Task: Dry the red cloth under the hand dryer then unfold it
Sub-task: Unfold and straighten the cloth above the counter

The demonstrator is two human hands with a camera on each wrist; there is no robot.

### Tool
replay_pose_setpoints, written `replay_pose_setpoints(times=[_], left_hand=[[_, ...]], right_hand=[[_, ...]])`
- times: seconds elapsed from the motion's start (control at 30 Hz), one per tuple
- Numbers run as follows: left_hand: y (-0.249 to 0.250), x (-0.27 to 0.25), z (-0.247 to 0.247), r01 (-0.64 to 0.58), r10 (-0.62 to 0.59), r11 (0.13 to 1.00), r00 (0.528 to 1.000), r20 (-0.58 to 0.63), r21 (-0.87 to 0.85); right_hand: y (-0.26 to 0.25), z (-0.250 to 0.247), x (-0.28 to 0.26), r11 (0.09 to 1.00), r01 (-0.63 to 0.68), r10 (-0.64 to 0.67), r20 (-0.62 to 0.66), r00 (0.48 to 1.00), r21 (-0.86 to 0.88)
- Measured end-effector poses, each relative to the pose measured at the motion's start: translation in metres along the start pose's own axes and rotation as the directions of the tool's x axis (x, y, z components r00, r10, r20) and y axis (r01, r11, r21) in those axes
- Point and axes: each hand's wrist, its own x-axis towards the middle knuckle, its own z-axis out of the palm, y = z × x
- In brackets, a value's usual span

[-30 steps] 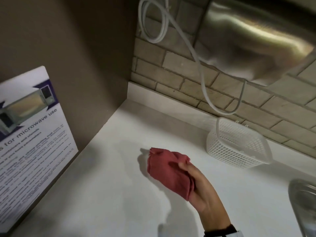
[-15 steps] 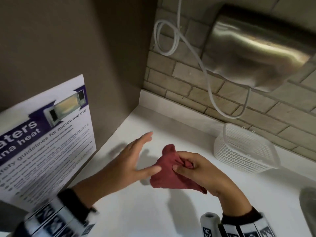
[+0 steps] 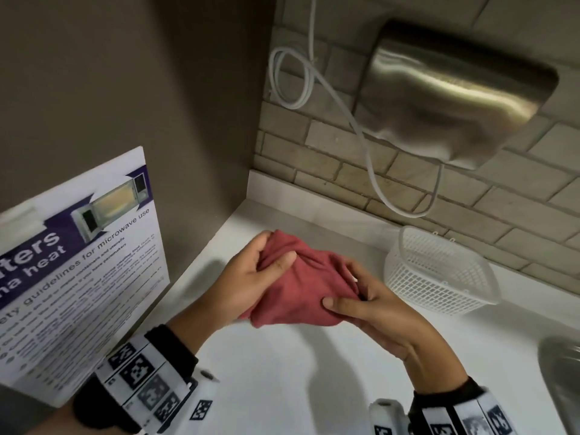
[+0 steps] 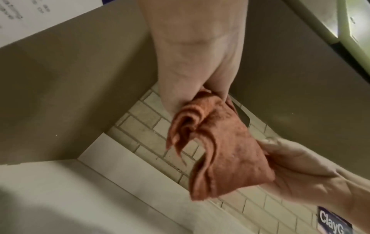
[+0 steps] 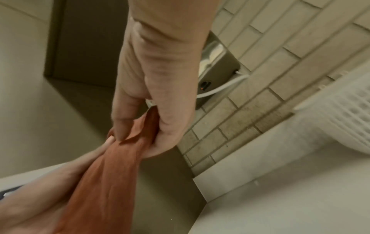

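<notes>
The red cloth (image 3: 298, 284) is bunched and folded, held above the white counter (image 3: 282, 387) between both hands. My left hand (image 3: 254, 271) grips its left end, thumb on top. My right hand (image 3: 354, 301) pinches its right end, thumb underneath. In the left wrist view the folded layers of the red cloth (image 4: 216, 147) hang from my left hand (image 4: 200, 93), with the right hand (image 4: 296, 167) on the lower corner. In the right wrist view my right hand (image 5: 140, 131) pinches the red cloth (image 5: 108, 182). The steel hand dryer (image 3: 455, 95) is mounted on the brick wall, up and to the right of the cloth.
A white mesh basket (image 3: 439, 271) stands on the counter against the brick wall, right of the hands. A white cable (image 3: 364, 146) loops down from the dryer. A microwave guideline poster (image 3: 78, 262) leans at the left wall. A metal sink (image 3: 561, 378) edge shows at right.
My left hand came in and took hold of the cloth's left end. Before that, only the right hand held it. The cloth now stretches between both hands.
</notes>
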Motion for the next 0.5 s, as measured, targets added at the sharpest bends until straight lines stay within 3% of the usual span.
replay_pose_setpoints(times=[0.1, 0.2, 0.37, 0.43, 0.5], left_hand=[[-0.005, -0.001, -0.007, -0.024, 0.024, 1.0, 0.996, -0.084, 0.007], [-0.008, -0.005, -0.01, -0.044, 0.051, 0.997, 0.993, -0.11, 0.064], [-0.005, -0.006, -0.014, -0.091, 0.143, 0.948, 0.978, -0.154, 0.304], [0.002, -0.006, -0.014, -0.103, 0.188, 0.916, 0.964, -0.189, 0.387], [0.011, -0.005, -0.014, -0.096, 0.204, 0.896, 0.956, -0.211, 0.433]], right_hand=[[0.006, -0.003, 0.002, 0.978, 0.024, 0.002, -0.125, 0.992, 0.206], [0.003, -0.002, 0.0, 0.976, 0.1, -0.066, -0.173, 0.983, 0.193], [-0.004, -0.001, 0.0, 0.985, 0.1, -0.123, -0.164, 0.979, -0.14], [-0.01, -0.002, 0.001, 0.937, 0.093, -0.167, -0.198, 0.966, -0.335], [-0.013, -0.006, 0.003, 0.827, 0.057, -0.219, -0.226, 0.949, -0.56]])
